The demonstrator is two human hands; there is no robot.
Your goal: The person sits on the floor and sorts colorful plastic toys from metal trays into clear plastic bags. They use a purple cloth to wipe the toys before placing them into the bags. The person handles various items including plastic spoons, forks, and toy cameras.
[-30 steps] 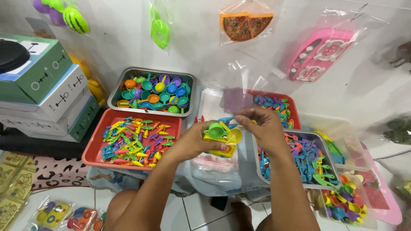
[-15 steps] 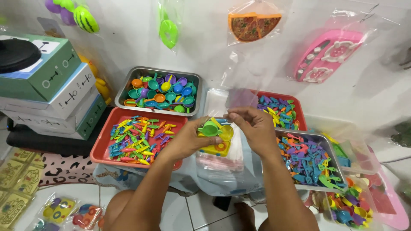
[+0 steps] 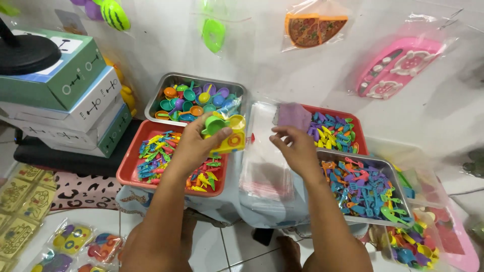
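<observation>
At the upper left of the frame a stack of green and white cardboard boxes (image 3: 65, 95) was seen. Right of it, a red tray (image 3: 132, 174) of small multicoloured toy utensils lay below a metal tray (image 3: 164, 88) of toy pans and ladles.

Over the red tray's right edge, the left hand (image 3: 194, 143) was raised with its fingers (image 3: 212, 120) clenched around a small bundle of toys: a yellow toy stove (image 3: 231, 142) with a green toy pot (image 3: 214, 125) and a yellow toy pan (image 3: 237, 122) pressed on top. The bundle sat at the fingertips, with the thumb beneath it and the other fingers above.

At the centre, a stack of clear plastic bags (image 3: 266, 171) lay on the cloth-covered desk (image 3: 217, 209). The right hand (image 3: 297, 148) was held just above the stack, its fingers (image 3: 280, 132) lightly curled and pinched together; whether a bag edge was caught between them could not be told. The toy bundle was kept apart from this hand, to its left.

The step would be judged done well if the bundle were kept tightly pinched, so that the loose pot and pan could not slide off the stove, and if only a single top bag were peeled off by its edge.

Further right, a second red tray (image 3: 353, 126) and a metal tray (image 3: 396, 184) of blue and mixed utensils were set.
</observation>
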